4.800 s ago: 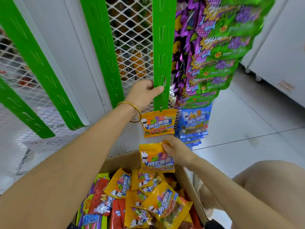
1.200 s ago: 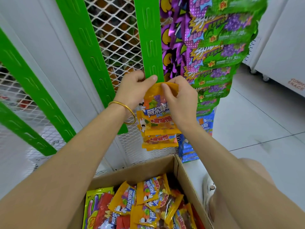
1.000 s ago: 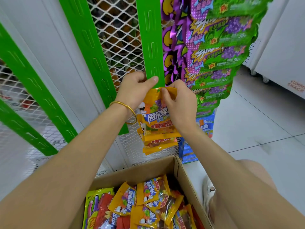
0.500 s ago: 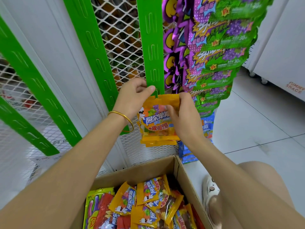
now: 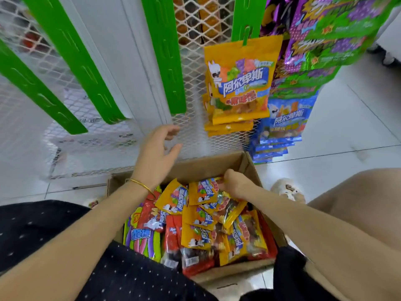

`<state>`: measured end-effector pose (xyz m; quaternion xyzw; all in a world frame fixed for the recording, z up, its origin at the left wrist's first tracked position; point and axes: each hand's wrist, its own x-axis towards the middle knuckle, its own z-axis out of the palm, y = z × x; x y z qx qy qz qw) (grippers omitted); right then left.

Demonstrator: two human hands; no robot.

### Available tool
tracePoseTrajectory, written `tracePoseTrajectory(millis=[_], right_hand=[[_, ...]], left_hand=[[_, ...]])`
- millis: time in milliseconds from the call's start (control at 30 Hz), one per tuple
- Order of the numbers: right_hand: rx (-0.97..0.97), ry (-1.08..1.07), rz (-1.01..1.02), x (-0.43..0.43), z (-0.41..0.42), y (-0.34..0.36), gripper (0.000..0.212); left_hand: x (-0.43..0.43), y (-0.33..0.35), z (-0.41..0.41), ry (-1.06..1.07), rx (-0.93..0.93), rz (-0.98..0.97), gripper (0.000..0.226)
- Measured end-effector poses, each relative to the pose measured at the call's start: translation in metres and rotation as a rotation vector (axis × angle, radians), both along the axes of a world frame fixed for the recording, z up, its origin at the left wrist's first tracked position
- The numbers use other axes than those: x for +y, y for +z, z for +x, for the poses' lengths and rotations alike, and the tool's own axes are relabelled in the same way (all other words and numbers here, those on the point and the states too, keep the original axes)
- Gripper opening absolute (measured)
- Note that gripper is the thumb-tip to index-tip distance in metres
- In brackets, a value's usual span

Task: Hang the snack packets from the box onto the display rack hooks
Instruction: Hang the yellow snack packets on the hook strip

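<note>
A cardboard box (image 5: 208, 165) on the floor holds several yellow, red and striped snack packets. My right hand (image 5: 235, 183) is down in the box and pinches the top edge of a yellow packet (image 5: 205, 191). My left hand (image 5: 159, 149) hovers over the box's far-left rim with relaxed fingers and holds nothing. A few yellow packets (image 5: 238, 83) hang stacked from the hooks of a green strip (image 5: 247, 17) on the mesh rack.
Three more green hook strips (image 5: 165, 55) hang bare on the white mesh to the left. Purple-green packets (image 5: 321, 40) and blue packets (image 5: 282, 124) hang to the right. My knees and a slippered foot (image 5: 286, 189) flank the box on the tiled floor.
Both hands let go of the hung yellow packet and dropped down. The right hand went into the box and took hold of another yellow packet. The view tilted down.
</note>
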<state>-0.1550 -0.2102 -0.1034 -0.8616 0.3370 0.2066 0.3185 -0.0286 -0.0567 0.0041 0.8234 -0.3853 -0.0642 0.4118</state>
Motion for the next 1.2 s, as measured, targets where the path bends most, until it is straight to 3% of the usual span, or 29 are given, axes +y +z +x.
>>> tracePoseTrajectory(millis=[133,300,400,500,600,700,767,833,900,933,1000,1067,1133,1200], right_hand=[[0.036,-0.252,0.067,0.006,0.003,-0.038,0.043],[0.013,-0.539,0.145,0.002,0.004,-0.073,0.023],[0.043,-0.659,0.291,0.0,0.01,-0.063,0.024],[-0.176,-0.881,0.583,0.001,0.01,-0.036,0.008],[-0.319,-0.951,0.786,-0.002,-0.008,-0.016,0.02],[-0.455,-0.911,0.911,-0.003,-0.026,-0.003,0.022],[-0.525,-0.878,1.031,-0.002,-0.035,0.007,0.022],[-0.569,-0.84,1.11,0.003,-0.04,0.019,0.02],[-0.543,-0.779,1.124,0.006,-0.043,0.032,0.014],[-0.475,-0.715,1.067,0.007,-0.044,0.041,0.01],[-0.242,-0.471,0.698,0.005,-0.046,0.059,0.006],[-0.065,-0.151,0.18,-0.004,-0.049,0.078,0.026],[-0.194,-0.044,-0.031,-0.012,-0.049,0.099,0.042],[-0.397,-0.014,0.01,-0.017,-0.048,0.12,0.053]], left_hand=[[0.002,-0.013,0.01,-0.001,0.124,0.03,0.03],[0.006,-0.024,0.017,0.03,0.221,0.078,0.027],[0.007,-0.036,0.02,0.044,0.295,0.177,0.025],[0.009,-0.049,0.025,0.066,0.27,0.331,0.024],[0.013,-0.065,0.023,0.098,0.367,0.554,0.034],[0.015,-0.073,0.011,0.153,0.639,0.694,0.055],[0.013,-0.07,-0.001,0.229,0.965,0.578,0.057],[0.01,-0.065,-0.009,0.255,1.138,0.435,0.039],[0.004,-0.057,-0.016,0.252,1.081,0.321,0.013],[0.003,-0.053,-0.017,0.228,0.976,0.295,0.015],[0.0,-0.046,-0.016,0.089,0.622,0.337,0.024],[0.0,-0.032,-0.017,-0.055,0.292,0.367,0.019],[-0.001,-0.016,-0.02,-0.179,0.102,0.364,0.005],[-0.007,0.002,-0.026,-0.258,-0.035,0.357,0.003]])
